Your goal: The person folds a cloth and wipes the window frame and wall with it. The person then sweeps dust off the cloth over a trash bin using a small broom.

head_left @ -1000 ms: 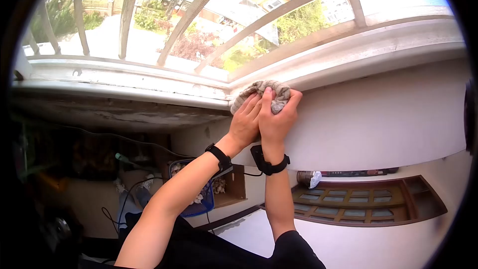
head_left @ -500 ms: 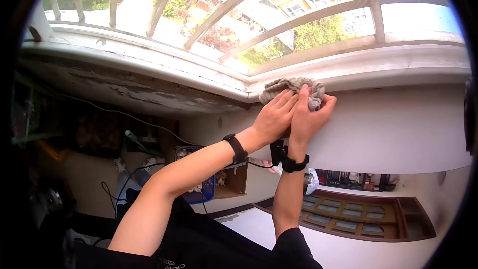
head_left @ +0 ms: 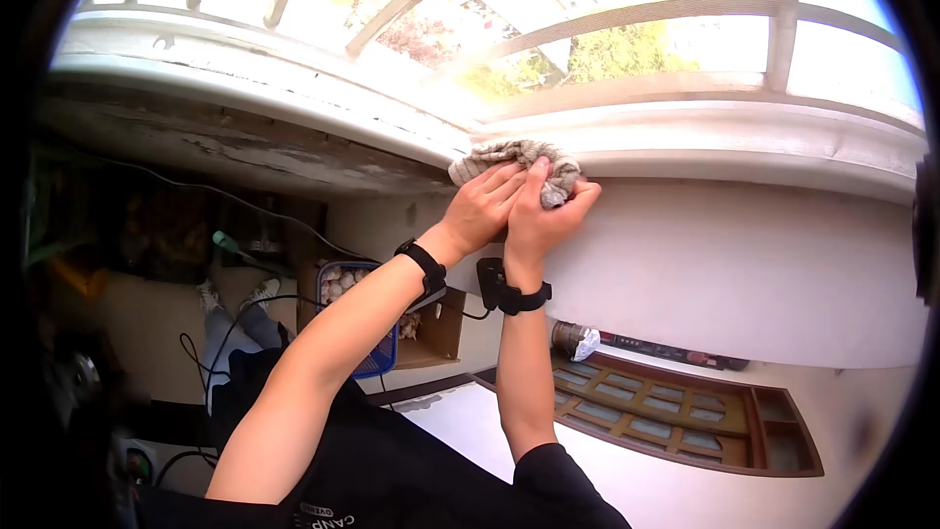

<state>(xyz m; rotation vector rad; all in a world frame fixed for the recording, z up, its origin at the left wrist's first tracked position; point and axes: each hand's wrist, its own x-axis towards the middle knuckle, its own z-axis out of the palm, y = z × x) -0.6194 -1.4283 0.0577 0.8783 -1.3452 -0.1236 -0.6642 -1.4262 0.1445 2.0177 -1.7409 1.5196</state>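
Observation:
A crumpled grey striped cloth (head_left: 519, 151) is pressed against the white window ledge (head_left: 666, 149), close to its inner corner. My right hand (head_left: 544, 220) grips the bunched cloth, its thumb and fingers closed around the near edge. Beside it, my left hand (head_left: 478, 210) lies with straight fingers on the cloth's lower left part, its fingertips partly tucked behind the right hand. Black bands circle both wrists, and the right one carries a small black box (head_left: 492, 284).
Window bars (head_left: 780, 15) stand beyond the ledge. A white panel (head_left: 725, 264) drops below it. Underneath are a blue basket (head_left: 377, 364) of garlic bulbs, a cardboard box (head_left: 443, 335) and a brown lattice-fronted cabinet (head_left: 646, 411). Cables (head_left: 245, 220) hang at left.
Both hands and the cloth appear further left in view, while the whole scene has shifted as the camera turned. The cloth sits nearer the ledge's corner, still gripped by my right hand.

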